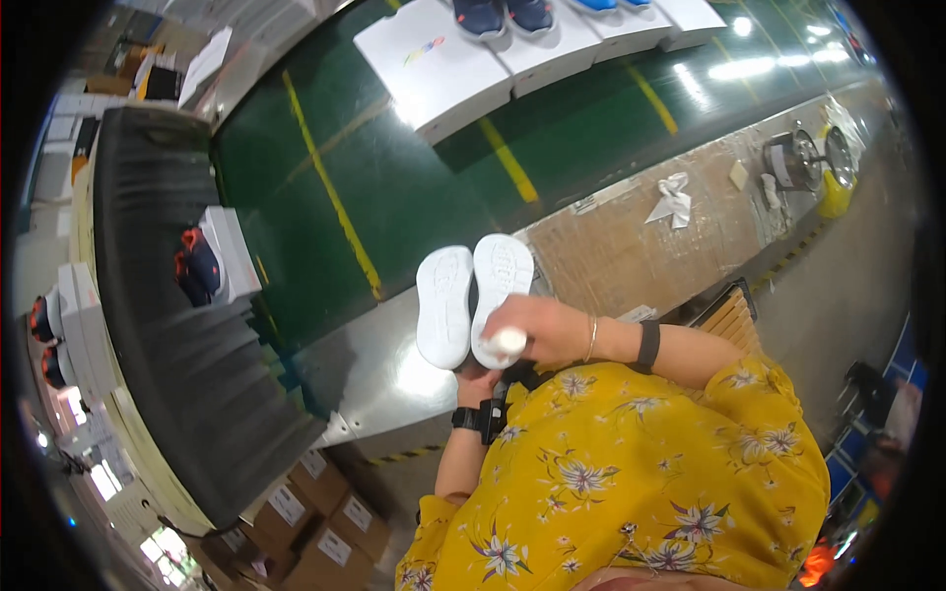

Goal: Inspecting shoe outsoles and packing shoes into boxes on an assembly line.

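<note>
A pair of shoes is held soles up in front of me, the left white sole [443, 307] beside the right white sole [502, 271]; their uppers are mostly hidden below. My left hand [477, 384] grips the pair from underneath at the near end, most of its fingers out of sight. Over the near end of the right sole, my right hand [542, 323] is closed on a small rounded white thing [507, 342]. That thing is blurred, and I cannot tell whether it is a wad of cloth or something else.
Beyond the shoes runs a green conveyor belt [335, 148] with yellow lines, carrying white shoeboxes [434, 69] topped with dark and blue shoes. A cardboard-covered ledge [631, 241] at right bears a crumpled white cloth [672, 201] and a metal container [791, 161]. Brown cartons [320, 492] stand lower left.
</note>
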`<action>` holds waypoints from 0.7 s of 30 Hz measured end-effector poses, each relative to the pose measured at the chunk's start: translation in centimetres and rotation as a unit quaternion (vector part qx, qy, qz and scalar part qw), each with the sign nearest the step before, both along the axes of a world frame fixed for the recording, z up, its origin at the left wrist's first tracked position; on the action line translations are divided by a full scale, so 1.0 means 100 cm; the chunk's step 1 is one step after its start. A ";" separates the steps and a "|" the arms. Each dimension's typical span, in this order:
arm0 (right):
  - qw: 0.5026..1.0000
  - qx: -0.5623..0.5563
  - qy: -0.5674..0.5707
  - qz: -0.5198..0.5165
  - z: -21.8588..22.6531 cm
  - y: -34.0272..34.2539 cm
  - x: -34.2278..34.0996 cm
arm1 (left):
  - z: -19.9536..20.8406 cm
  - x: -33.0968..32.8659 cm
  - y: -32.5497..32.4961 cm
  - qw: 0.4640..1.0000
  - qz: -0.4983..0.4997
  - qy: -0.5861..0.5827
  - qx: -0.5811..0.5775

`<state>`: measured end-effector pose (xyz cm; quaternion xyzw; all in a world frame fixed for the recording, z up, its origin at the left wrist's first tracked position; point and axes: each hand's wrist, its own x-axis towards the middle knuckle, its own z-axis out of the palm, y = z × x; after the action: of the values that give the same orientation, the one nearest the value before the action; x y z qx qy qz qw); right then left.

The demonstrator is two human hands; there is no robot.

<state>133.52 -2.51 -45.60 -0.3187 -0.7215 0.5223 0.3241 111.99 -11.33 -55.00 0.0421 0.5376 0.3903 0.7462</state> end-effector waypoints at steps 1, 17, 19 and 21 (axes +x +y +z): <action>0.998 0.024 0.014 0.051 0.002 0.000 -0.008 | -0.029 -0.017 -0.027 0.997 -0.024 0.055 0.041; 0.993 -0.001 -0.109 0.034 -0.054 0.040 -0.018 | -0.049 0.004 -0.013 0.937 0.209 -0.276 -0.039; 0.987 -0.017 -0.157 -0.044 -0.062 0.063 -0.007 | -0.049 0.009 -0.015 0.933 0.217 -0.284 -0.040; 0.988 -0.022 -0.155 0.001 -0.051 0.061 -0.012 | -0.049 0.008 -0.020 0.930 0.224 -0.289 -0.040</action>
<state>132.34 3.58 -50.74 -0.4023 -0.7514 0.4828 0.2011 112.83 -13.32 -59.94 -0.2234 0.3094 0.5210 0.7635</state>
